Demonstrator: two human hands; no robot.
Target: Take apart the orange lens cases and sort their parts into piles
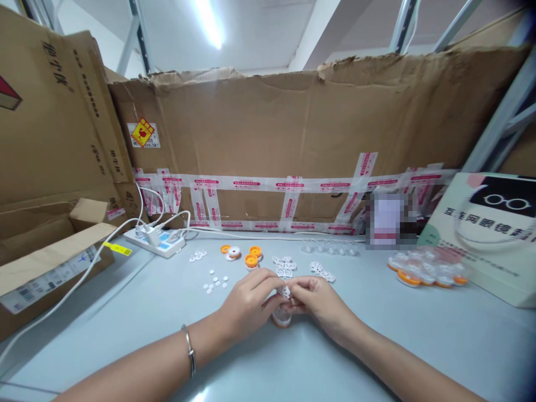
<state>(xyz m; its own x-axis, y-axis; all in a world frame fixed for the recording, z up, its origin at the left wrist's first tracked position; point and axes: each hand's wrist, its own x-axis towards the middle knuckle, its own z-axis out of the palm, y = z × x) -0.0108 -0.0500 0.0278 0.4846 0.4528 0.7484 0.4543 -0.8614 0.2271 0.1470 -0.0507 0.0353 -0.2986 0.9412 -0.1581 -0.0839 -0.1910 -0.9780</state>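
Note:
Fingertips of my left hand (253,298) and my right hand (320,304) meet at the middle of the table, both closed on a small white piece with holes (286,291). Just beneath them stands a round clear case with an orange base (282,320), partly hidden by the fingers. Similar perforated white pieces (285,267) lie behind my hands, with another group of them (322,272) to the right. Orange and white round parts (251,261) sit farther back, and several small white discs (215,280) are scattered to the left.
Finished-looking clear and orange cases (427,268) cluster at the right, beside a pale printed box (486,240). Clear round covers (330,250) line the back. A power strip (157,240) with white cables and an open carton (54,268) occupy the left. Large cardboard (251,134) walls the rear.

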